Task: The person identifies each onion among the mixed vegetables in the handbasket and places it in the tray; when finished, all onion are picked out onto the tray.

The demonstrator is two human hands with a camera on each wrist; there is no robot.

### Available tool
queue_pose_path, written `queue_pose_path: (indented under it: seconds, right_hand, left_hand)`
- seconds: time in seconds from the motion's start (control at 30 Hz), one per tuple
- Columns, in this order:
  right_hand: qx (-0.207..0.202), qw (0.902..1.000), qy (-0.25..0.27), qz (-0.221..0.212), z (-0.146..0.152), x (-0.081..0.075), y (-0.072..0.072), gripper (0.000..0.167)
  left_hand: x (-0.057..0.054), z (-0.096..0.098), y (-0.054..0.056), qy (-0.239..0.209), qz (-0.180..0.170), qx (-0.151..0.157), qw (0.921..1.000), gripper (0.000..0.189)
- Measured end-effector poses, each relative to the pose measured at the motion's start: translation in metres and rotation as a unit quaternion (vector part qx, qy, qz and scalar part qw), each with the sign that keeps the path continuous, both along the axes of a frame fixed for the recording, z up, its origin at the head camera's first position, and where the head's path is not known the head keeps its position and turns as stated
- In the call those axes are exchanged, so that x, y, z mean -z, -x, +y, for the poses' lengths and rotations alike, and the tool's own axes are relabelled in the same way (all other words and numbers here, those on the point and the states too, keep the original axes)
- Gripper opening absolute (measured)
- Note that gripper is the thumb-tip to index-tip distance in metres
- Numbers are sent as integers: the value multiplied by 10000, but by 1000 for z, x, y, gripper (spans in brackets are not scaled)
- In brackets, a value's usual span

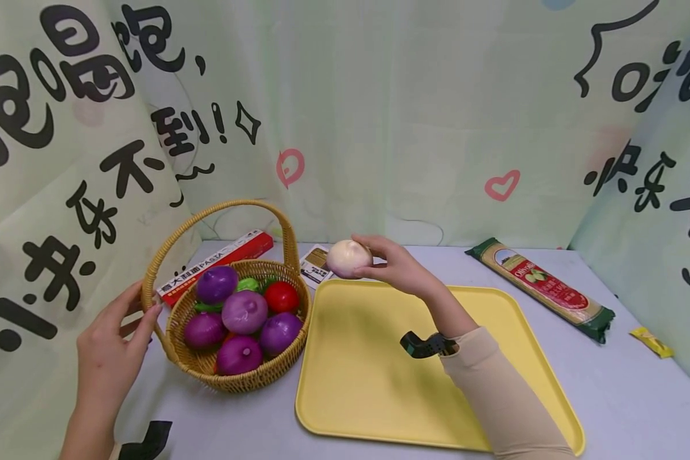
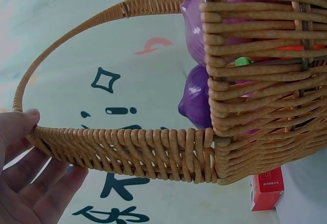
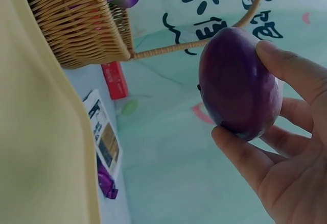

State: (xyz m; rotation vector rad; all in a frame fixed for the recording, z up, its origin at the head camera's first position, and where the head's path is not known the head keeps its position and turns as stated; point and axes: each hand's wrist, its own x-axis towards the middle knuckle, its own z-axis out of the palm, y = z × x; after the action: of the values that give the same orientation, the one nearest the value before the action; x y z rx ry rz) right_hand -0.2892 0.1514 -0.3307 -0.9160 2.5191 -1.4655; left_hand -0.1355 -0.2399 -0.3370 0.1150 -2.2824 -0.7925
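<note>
A wicker basket (image 1: 247, 381) stands on the left of the table, filled with several glossy purple onions (image 1: 245, 312), a red tomato (image 1: 282, 297) and some green vegetables partly hidden among them. My left hand (image 1: 112, 345) grips the side of the basket's tall handle (image 2: 127, 150), thumb on one face and fingers on the other. Above the far edge of a yellow tray (image 1: 379, 377), my right hand (image 1: 397, 265) holds an onion (image 3: 237, 83) between thumb and fingertips. This onion looks pale on top in the head view and dark purple in the right wrist view.
Behind the basket lies a red and white pasta box (image 1: 224, 262). A small printed packet (image 1: 316, 265) is at the tray's far left corner. Right of the tray are a long spaghetti pack (image 1: 543, 287) and a small yellow packet (image 1: 651, 342). Printed curtains (image 1: 408, 128) surround the table.
</note>
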Motion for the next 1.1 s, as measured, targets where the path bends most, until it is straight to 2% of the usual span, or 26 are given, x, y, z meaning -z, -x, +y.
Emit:
queue_pose_path:
  seconds: [0.67,0.9,1.1]
  right_hand:
    - [22,9997,-226,-87,-16,63,17,64]
    - [85,9997,-242,-51,-21,78,23,63]
    - [115,9996,-252,-54,-21,83,26,62]
  left_hand:
    - [2,-1,0,-45,-91,-20,9999,49]
    - [2,-1,0,4,-16,-26,10000,50]
    - [2,-1,1,18,22,-3,10000,49]
